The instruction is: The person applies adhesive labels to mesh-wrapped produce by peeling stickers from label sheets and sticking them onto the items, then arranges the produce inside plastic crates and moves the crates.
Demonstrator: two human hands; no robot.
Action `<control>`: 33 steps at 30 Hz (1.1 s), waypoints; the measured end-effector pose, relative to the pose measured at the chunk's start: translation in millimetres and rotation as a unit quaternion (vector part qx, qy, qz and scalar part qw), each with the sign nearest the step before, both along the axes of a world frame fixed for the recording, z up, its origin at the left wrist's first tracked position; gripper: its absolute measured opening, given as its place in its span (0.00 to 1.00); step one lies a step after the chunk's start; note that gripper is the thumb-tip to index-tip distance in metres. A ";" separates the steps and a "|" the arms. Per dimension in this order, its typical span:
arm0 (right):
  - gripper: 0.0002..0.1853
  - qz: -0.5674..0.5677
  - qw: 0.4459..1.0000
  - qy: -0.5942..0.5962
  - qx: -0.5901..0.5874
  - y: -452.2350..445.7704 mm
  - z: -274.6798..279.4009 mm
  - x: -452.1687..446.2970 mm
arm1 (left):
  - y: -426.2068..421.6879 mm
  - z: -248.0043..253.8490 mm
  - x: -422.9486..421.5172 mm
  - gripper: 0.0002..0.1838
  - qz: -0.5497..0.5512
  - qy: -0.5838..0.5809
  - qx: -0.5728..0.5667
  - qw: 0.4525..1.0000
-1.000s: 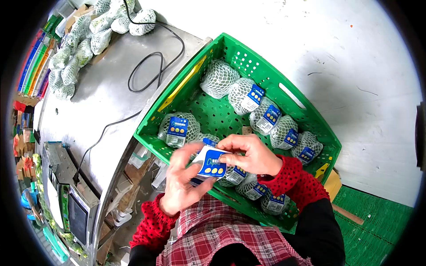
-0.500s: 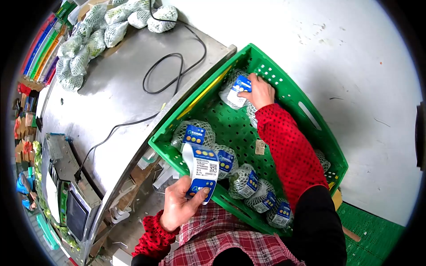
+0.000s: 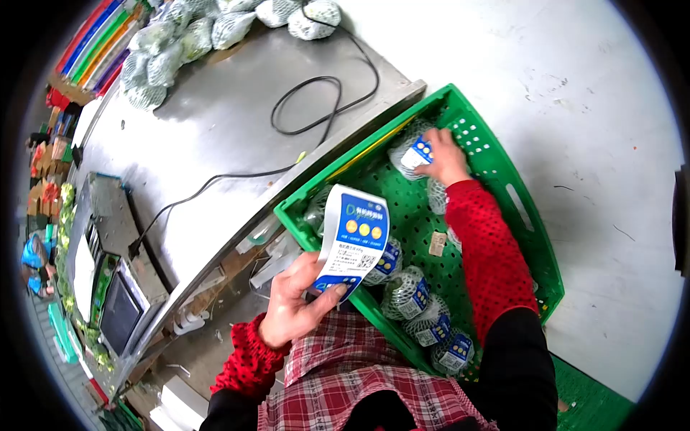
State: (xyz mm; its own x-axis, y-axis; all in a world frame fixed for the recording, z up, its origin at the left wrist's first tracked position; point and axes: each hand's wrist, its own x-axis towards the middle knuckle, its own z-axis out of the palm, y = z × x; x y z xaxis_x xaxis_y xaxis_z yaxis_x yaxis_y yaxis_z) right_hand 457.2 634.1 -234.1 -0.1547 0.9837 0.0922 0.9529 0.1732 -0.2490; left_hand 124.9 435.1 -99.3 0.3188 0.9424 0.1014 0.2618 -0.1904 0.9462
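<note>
My left hand (image 3: 296,303) pinches a curling strip of printed labels (image 3: 361,226) between thumb and fingers, above the near left rim of a green plastic crate (image 3: 509,161). Inside the crate's far corner, my right hand (image 3: 447,159) has its thumb and fingers on a blue-and-white label (image 3: 417,153) on a foam-netted bundle (image 3: 404,164). Whether it grips the bundle or only presses the label is hard to see. Along the crate's near side lie several labelled netted bundles (image 3: 406,293). The label strip partly hides another at the left corner.
Left of the crate stands a metal table (image 3: 237,79) with a looped black cable (image 3: 316,77) and a pile of netted bundles (image 3: 198,39). A device with a dark screen (image 3: 121,303) sits at its near end. A white surface (image 3: 575,79) lies to the right.
The view has shifted, so crate and table appear farther right and lower. My left hand's label strip is raised and shows more of its face. My right hand remains at the same netted bundle.
</note>
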 end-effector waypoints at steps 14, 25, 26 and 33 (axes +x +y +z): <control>0.18 0.172 0.738 0.576 -0.306 -149.8 151.8 -128.3 | -51.3 -4.8 -15.2 0.16 0.065 0.028 0.071 0.995; 0.12 0.355 0.850 0.368 -0.125 -212.0 135.3 -222.7 | -118.8 -25.6 -55.0 0.15 0.317 -0.046 -0.094 0.943; 0.12 0.408 0.862 0.300 -0.021 -208.2 133.1 -232.0 | -119.6 -25.9 -54.1 0.17 0.378 -0.048 -0.097 0.920; 0.20 0.372 0.907 0.191 -0.054 -97.9 101.5 -384.8 | -32.8 -153.9 -176.6 0.18 0.482 -0.131 -0.166 0.850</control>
State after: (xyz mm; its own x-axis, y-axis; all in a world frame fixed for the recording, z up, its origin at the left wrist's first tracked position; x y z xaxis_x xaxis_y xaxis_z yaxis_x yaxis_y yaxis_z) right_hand 72.4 536.2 -132.7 -0.7560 0.6268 0.1885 0.4227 0.6874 -0.5906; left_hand -51.7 402.2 -253.2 -0.6105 0.7433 -0.2734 -0.0838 0.2826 0.9556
